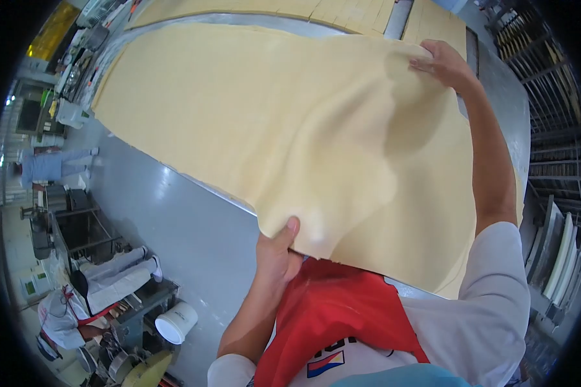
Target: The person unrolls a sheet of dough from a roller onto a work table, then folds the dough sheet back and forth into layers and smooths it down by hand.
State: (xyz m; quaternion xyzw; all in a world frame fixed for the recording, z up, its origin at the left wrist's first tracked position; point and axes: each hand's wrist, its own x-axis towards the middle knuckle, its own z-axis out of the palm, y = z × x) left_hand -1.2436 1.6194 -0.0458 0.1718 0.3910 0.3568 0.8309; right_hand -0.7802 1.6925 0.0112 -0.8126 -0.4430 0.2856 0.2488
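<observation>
A large, pale yellow dough sheet [206,97] stretches over the work table, its right part lifted and rippled between my hands. My left hand [279,253] pinches the near edge, thumb on top and fingers hidden underneath. At the far edge, my right hand [444,64] is closed on the sheet, with some fingertips showing on its upper side. The lifted part sags in soft folds, and its right end hangs down close to my right arm.
More dough [355,14], cut into strips, lies along the far side. Racks [549,103] stand at right. Two other people, one in white trousers [119,271], are at left. A white bucket [176,322] sits on the grey floor [174,219].
</observation>
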